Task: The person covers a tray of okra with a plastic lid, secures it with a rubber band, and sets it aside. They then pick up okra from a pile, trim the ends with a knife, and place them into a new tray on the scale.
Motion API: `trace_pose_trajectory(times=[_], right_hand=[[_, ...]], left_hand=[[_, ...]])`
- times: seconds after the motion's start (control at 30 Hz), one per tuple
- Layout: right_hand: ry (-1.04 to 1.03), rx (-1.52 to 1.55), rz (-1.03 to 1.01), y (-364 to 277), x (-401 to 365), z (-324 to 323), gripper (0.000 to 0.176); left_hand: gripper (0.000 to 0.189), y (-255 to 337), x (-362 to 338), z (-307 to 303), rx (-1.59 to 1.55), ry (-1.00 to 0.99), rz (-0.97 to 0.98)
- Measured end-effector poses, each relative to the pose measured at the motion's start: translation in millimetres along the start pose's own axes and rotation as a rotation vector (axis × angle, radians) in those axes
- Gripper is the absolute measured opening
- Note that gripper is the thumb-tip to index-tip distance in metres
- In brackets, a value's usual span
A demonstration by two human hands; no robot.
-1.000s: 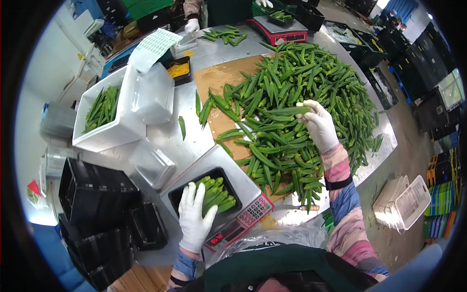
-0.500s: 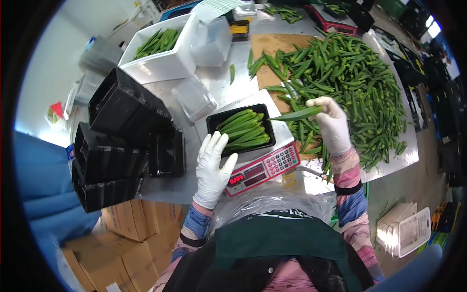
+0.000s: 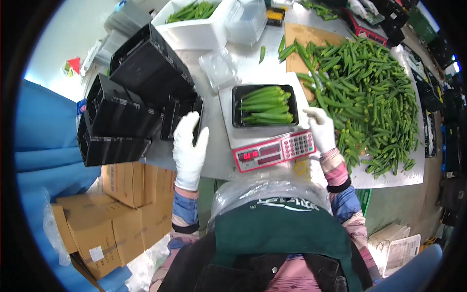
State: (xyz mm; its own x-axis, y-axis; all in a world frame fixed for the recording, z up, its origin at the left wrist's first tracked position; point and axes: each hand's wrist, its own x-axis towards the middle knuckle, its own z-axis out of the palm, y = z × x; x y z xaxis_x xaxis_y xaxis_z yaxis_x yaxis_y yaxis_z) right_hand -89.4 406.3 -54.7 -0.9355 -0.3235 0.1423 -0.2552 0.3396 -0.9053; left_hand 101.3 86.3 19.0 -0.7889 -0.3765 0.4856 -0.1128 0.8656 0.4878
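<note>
My left hand (image 3: 189, 151), in a white glove, has its fingers stretched and thumb apart. Its fingertips overlap a black plastic tray (image 3: 168, 119) beside the tall tray stacks. My right hand (image 3: 321, 130), also gloved, is by the right end of the scale with fingers loosely bent and nothing visible in them. Between the hands, a black tray of okra (image 3: 266, 106) rests on the platform of a red-and-white digital scale (image 3: 272, 151) with a lit red display. Right of it spreads a large heap of loose okra (image 3: 374, 97).
Stacks of black trays (image 3: 146, 63) lean at the left. Behind stand a white foam box (image 3: 194, 34) with okra and clear plastic containers (image 3: 246, 22). A brown board (image 3: 296, 34) lies under part of the heap. Cardboard boxes (image 3: 92, 219) are on the floor at left; a white basket (image 3: 401, 253) is at right.
My right hand has let go of the okra pod and drawn slightly down. My left hand has moved from the filled tray leftward to the black trays. The camera view has shifted.
</note>
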Motion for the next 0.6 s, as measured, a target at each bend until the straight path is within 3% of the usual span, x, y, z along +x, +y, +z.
trace_pose_trajectory(times=[0.07, 0.13, 0.47, 0.6], right_hand=[[0.038, 0.088, 0.079, 15.4, -11.6, 0.6, 0.023], [0.048, 0.070, 0.115, 7.3, -24.3, 1.9, 0.022], [0.162, -0.309, -0.242, -14.6, -33.9, 23.4, 0.021], [0.080, -0.359, -0.430, -24.5, -23.8, 40.9, 0.025]], left_hand=[[0.041, 1.2, 3.5, -8.4, -0.033, 0.014, -0.063], [0.041, -2.5, 7.2, -11.0, -0.054, 0.028, -0.081], [0.038, -14.6, 30.1, -4.3, -0.064, 0.043, -0.129], [0.038, -18.3, 55.9, 10.1, -0.224, 0.011, -0.164]])
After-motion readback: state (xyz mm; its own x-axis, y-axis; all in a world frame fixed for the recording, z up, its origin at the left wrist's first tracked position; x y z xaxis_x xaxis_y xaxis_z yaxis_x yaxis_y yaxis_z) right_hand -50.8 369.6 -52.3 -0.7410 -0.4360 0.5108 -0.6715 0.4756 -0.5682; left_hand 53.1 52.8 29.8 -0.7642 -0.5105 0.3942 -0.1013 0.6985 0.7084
